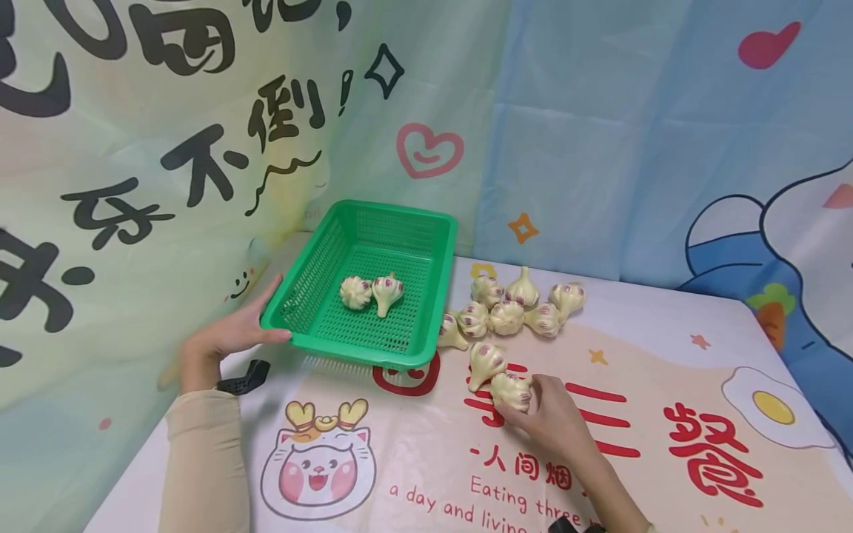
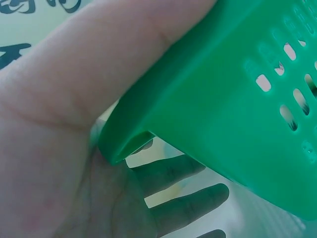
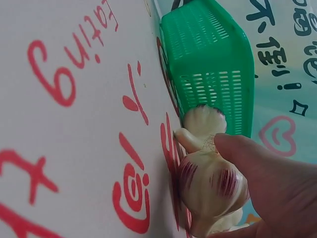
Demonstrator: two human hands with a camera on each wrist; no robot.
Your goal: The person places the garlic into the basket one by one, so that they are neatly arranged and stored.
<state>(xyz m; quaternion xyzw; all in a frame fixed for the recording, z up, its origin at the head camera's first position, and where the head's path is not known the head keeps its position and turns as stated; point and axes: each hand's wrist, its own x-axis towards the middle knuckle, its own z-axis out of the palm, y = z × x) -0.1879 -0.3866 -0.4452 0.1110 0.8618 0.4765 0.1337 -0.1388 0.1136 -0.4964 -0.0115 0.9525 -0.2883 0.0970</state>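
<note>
My left hand (image 1: 235, 329) grips the near left corner of a green plastic basket (image 1: 363, 355). In the left wrist view the thumb (image 2: 99, 54) lies over the basket rim (image 2: 163, 94), with the other fingers extended below it. Two garlic bulbs, one (image 1: 355, 293) beside the other (image 1: 388, 295), lie inside the basket. On the table to its right, my right hand (image 1: 556, 416) pinches a garlic bulb (image 1: 512, 391) between thumb and fingers. That bulb's purple-streaked side (image 3: 213, 183) fills the lower right wrist view. Another garlic bulb (image 1: 487, 363) sits just beyond it.
Several more garlic bulbs (image 1: 506, 317) are grouped right of the basket, near the back edge of the table. A printed cloth (image 1: 413, 474) covers the tabletop. Printed curtains (image 1: 573, 163) hang close behind and along the left side.
</note>
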